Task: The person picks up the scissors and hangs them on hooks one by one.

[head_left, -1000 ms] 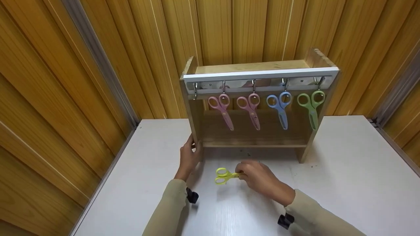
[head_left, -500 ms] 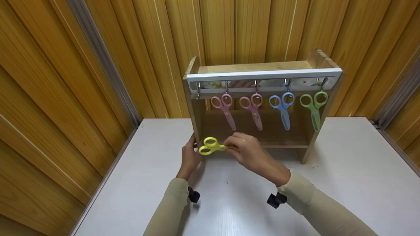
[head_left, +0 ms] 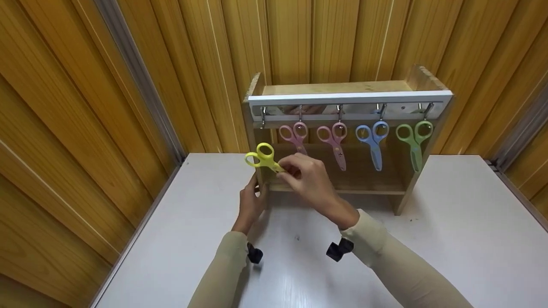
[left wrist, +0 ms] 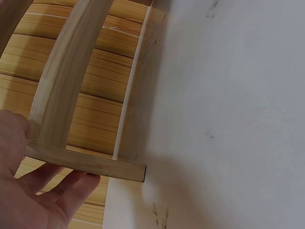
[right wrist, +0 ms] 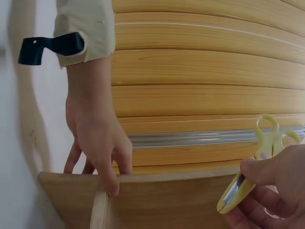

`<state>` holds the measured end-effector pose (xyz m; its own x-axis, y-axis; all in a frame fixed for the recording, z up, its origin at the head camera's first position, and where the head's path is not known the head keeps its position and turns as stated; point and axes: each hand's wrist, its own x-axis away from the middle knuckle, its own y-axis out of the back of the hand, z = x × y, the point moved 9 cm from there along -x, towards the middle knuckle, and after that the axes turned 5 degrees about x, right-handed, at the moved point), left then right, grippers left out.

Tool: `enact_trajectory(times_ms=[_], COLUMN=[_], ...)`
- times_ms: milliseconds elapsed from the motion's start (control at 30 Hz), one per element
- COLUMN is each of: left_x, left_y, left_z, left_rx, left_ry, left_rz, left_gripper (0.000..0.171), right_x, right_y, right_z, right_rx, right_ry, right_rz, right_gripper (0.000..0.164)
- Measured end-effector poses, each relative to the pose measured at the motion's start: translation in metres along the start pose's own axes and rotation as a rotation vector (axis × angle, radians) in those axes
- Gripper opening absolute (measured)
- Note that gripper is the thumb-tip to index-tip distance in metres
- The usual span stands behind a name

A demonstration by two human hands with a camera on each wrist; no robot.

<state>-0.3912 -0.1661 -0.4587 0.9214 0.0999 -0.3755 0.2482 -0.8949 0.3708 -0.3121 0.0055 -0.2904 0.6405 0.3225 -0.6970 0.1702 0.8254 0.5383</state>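
Observation:
My right hand [head_left: 308,179] pinches yellow scissors [head_left: 264,160] by the blade end, handle loops pointing up and left, in front of the rack's left side. The right wrist view shows the thumb pressed on the yellow blade cover. My left hand [head_left: 251,204] grips the lower left side panel of the wooden rack [head_left: 338,191]; in the left wrist view its fingers [left wrist: 76,188] wrap the panel's edge. Two pink scissors [head_left: 332,139], blue scissors [head_left: 373,139] and green scissors [head_left: 414,139] hang from the rack's hooks. The leftmost hook [head_left: 263,117] bears nothing. My right hand hides one pink blade.
The rack stands on a white table [head_left: 205,256] close to a wood-panelled wall [head_left: 334,42]. A metal strip [head_left: 351,97] along the rack's top front carries the hooks. Metal posts [head_left: 141,77] frame the corner at left.
My right hand has lifted the yellow scissors from low over the table up and to the left, tilting the loops upward. My left hand keeps its grip on the rack.

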Motion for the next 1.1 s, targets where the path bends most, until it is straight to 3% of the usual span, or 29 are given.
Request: enact_trajectory(times_ms=[200, 400, 1100], left_x=[-0.002, -0.001, 0.001], left_y=[-0.003, -0.001, 0.001], left_z=[-0.002, -0.003, -0.003], left_rx=[0.010, -0.010, -0.013], left_ry=[0.003, -0.038, -0.038], left_rz=[0.013, 0.002, -0.011], left_gripper=[0.058, 0.055, 0.054], right_x=[-0.010, -0.019, -0.025], right_y=[-0.001, -0.004, -0.020], right_z=[-0.002, -0.004, -0.013], right_rx=[-0.044, -0.037, -0.023], right_ry=[-0.063, -0.094, -0.198], right_rz=[-0.053, -0.098, -0.087], right_gripper=[0.011, 0.012, 0.016])
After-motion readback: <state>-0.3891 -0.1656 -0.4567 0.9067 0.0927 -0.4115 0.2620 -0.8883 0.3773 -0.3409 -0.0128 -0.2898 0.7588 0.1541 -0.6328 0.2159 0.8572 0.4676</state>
